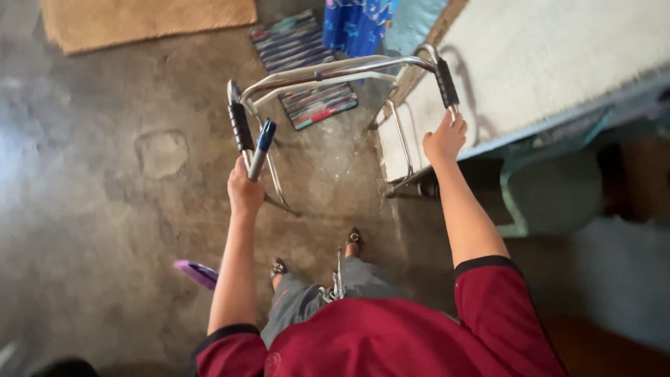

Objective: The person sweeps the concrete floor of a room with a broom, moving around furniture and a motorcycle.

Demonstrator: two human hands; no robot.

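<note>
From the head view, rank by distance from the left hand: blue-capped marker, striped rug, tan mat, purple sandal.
From the left hand:
1. Blue-capped marker, held in that hand.
2. Purple sandal, on the floor below-left.
3. Striped rug, ahead, under the walker.
4. Tan mat, far upper left.

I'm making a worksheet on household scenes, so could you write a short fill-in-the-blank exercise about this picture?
1. Both hands rest on a silver metal walking frame with two ____ foam grips.
2. The left hand also holds a slim grey marker with a ____ cap.
3. The right hand touches the frame just ____ its grip.
4. A striped woven mat lies on the grey ____ floor.

Missing words: black; blue; below; concrete
</note>
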